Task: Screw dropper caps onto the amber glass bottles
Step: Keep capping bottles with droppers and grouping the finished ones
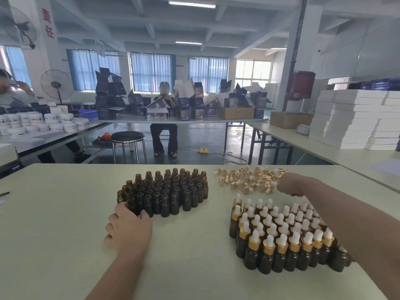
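Observation:
A cluster of several open amber glass bottles (166,191) stands mid-table. My left hand (127,228) wraps its thumb and fingers around a bottle at the cluster's near-left corner (131,204). A loose heap of gold-collared dropper caps with white bulbs (249,178) lies at the far right. My right hand (292,184) rests at the heap's right edge, fingers curled down into the caps; what it grips is hidden. Several capped amber bottles (281,237) stand in rows at the near right, partly under my right forearm.
The pale table (65,224) ends at a far edge beyond the bottles. A black pen (4,193) lies at the far left. Beyond are a stool (127,137), seated people, tables with white jars (43,122), dark cartons and stacked white boxes (357,118).

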